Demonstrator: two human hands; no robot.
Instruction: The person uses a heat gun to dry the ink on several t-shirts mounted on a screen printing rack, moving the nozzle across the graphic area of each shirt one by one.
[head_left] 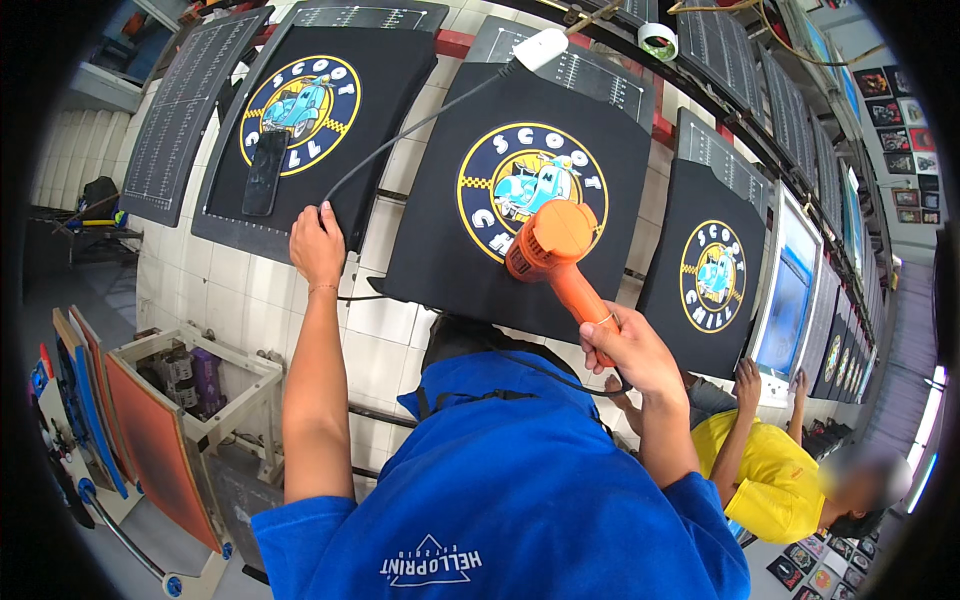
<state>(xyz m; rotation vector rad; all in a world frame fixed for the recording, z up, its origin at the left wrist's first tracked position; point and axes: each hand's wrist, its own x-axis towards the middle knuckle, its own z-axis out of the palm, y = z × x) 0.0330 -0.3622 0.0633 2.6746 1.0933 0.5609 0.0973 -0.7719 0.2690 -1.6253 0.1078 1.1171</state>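
My right hand (638, 352) is wrapped round the handle of an orange heat gun (557, 236). The gun's head is over the round scooter print on the middle black shirt (432, 210), covering the print's lower right part. At the left, my left hand (318, 245) grips a black power cord (405, 130) by the near edge of another printed black shirt (385, 75). From there the cord runs up to a white socket connector (541, 48). A dark phone (264, 173) lies across the left shirt's print, just beyond my left hand.
More printed shirts, such as one at the right (712, 200), lie on a row of boards. A person in a yellow shirt (765, 475) has both hands on a framed screen (790, 290). Screens (150, 430) lean beside a metal frame at lower left. A tape roll (657, 42) sits beyond.
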